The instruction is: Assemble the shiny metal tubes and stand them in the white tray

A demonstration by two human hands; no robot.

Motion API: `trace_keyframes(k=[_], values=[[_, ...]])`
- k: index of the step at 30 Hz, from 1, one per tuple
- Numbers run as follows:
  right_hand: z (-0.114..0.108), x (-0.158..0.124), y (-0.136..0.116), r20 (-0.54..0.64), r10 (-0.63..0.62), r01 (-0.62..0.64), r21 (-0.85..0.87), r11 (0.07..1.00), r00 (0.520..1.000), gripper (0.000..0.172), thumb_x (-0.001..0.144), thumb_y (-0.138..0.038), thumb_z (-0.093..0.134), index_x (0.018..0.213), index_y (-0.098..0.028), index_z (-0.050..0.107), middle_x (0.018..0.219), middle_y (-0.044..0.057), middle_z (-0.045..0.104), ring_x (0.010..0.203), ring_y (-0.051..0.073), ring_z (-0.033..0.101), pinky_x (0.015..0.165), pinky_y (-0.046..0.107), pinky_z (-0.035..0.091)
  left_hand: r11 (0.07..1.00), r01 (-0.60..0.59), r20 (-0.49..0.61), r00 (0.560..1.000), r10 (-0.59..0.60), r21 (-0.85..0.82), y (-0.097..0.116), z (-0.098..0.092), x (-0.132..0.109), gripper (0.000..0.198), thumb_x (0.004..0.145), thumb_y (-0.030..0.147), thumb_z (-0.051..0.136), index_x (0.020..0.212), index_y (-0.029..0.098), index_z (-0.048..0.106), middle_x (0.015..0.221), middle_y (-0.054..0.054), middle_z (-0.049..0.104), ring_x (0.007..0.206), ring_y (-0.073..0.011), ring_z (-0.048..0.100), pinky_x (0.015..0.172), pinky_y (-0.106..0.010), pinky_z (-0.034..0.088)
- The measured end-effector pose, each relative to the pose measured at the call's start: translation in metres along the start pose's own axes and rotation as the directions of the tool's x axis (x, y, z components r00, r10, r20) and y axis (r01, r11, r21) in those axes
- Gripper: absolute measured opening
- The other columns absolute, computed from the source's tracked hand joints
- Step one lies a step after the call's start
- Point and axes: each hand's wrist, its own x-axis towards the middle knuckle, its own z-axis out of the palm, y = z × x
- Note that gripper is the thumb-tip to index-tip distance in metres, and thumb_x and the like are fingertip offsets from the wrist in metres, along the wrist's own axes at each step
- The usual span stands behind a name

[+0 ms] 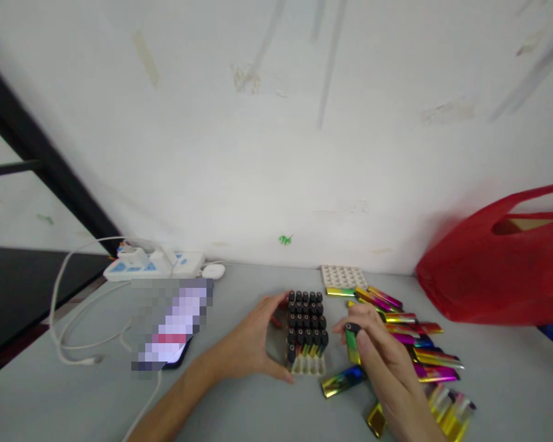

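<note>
A pale moulded tray (309,366) stands on the table with rows of upright shiny tubes with black tips (306,320). Its nearest row has one tube at the left end and bare pockets beside it. My left hand (251,341) curves around the tray's left side, fingers at the back corner and thumb at the front one, with a gap before the palm. To the right of the tray, my right hand (380,350) pinches a green and gold tube with a black tip (352,345), tilted slightly. A blue and gold tube (343,382) lies just below it.
Several loose metallic tubes (435,359) spread over the right of the table. Another pale tray (343,275) lies near the wall. A red bag (498,270) stands at the right. At left are a phone (175,325), a power strip (154,265) and a white cable (80,359).
</note>
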Motion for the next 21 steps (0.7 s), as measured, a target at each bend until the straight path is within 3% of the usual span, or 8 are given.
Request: trace_keyframes(k=[2, 5, 10, 13, 17, 21], values=[[-0.002, -0.001, -0.001, 0.054, -0.095, 0.098, -0.070, 0.993, 0.994, 0.027, 0.109, -0.050, 0.063, 0.109, -0.029, 0.079, 0.101, 0.006, 0.064, 0.101, 0.025, 0.064, 0.087, 0.034, 0.054, 1.000, 0.005, -0.004, 1.000, -0.005, 0.007, 0.000, 0.000, -0.001, 0.141, 0.052, 0.050, 0.111, 0.170, 0.028, 0.037, 0.161, -0.019, 0.051, 0.135, -0.0449, 0.058, 0.114, -0.057, 0.052], [0.000, -0.004, -0.004, 0.173, -0.142, 0.163, -0.114, 0.980, 0.975, 0.014, 0.104, -0.036, 0.074, 0.117, -0.032, 0.078, 0.088, 0.000, 0.064, 0.082, 0.020, 0.065, 0.076, 0.029, 0.053, 1.000, -0.002, -0.001, 1.000, 0.002, 0.007, 0.001, 0.000, -0.001, 0.141, 0.054, 0.052, 0.110, 0.171, 0.028, 0.036, 0.161, -0.019, 0.051, 0.135, -0.0437, 0.058, 0.114, -0.056, 0.051], [0.011, -0.005, -0.009, 0.314, -0.277, 0.345, -0.187, 0.920, 0.908, 0.031, 0.095, -0.015, 0.079, 0.123, -0.029, 0.077, 0.090, 0.000, 0.074, 0.074, 0.016, 0.071, 0.068, 0.024, 0.054, 1.000, 0.014, 0.009, 1.000, -0.014, -0.013, 0.002, 0.000, -0.001, 0.142, 0.053, 0.053, 0.111, 0.170, 0.025, 0.036, 0.159, -0.021, 0.052, 0.132, -0.0428, 0.060, 0.112, -0.054, 0.053], [0.014, -0.005, -0.007, 0.357, -0.297, 0.395, -0.243, 0.886, 0.886, 0.030, 0.096, -0.015, 0.079, 0.124, -0.025, 0.078, 0.099, 0.004, 0.081, 0.073, 0.016, 0.076, 0.066, 0.023, 0.057, 1.000, 0.011, 0.004, 1.000, -0.011, -0.017, 0.004, -0.001, 0.000, 0.140, 0.052, 0.052, 0.111, 0.168, 0.026, 0.038, 0.158, -0.019, 0.053, 0.134, -0.0435, 0.059, 0.113, -0.055, 0.052], [0.014, -0.007, -0.001, 0.415, -0.241, 0.392, -0.332, 0.858, 0.877, 0.026, 0.097, -0.023, 0.079, 0.124, -0.025, 0.081, 0.112, 0.009, 0.085, 0.080, 0.022, 0.081, 0.075, 0.029, 0.063, 1.000, -0.005, -0.006, 1.000, 0.005, -0.025, 0.006, 0.000, 0.000, 0.140, 0.051, 0.052, 0.112, 0.168, 0.026, 0.039, 0.157, -0.019, 0.054, 0.134, -0.0440, 0.059, 0.114, -0.056, 0.052], [0.016, -0.011, 0.005, 0.411, -0.176, 0.333, -0.349, 0.876, 0.894, 0.024, 0.100, -0.030, 0.078, 0.124, -0.028, 0.080, 0.100, 0.005, 0.086, 0.067, 0.020, 0.077, 0.069, 0.029, 0.061, 1.000, -0.005, -0.011, 1.000, 0.005, -0.019, 0.006, 0.001, -0.001, 0.138, 0.053, 0.052, 0.111, 0.168, 0.027, 0.039, 0.156, -0.019, 0.055, 0.130, -0.0422, 0.061, 0.112, -0.055, 0.053]])
